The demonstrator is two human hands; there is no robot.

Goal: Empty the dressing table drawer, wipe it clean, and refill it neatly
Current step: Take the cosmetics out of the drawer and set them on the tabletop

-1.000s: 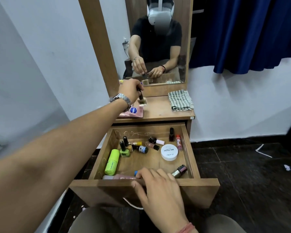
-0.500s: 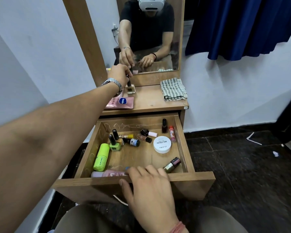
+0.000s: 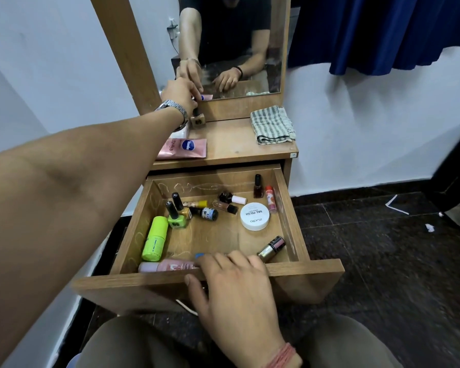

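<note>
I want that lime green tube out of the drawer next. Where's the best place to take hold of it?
Grip the lime green tube around its middle, coming straight down from above. It lies flat along the drawer's left wall, so pinch across its round body; the inner side is open, while the green nail polish bottle crowds its far end.

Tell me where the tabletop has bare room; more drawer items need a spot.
Bare wood lies between the pink Vaseline pouch and the striped cloth, and along the front edge below the cloth. The left rear is crowded: the left hand holds a square bottle there.
</note>
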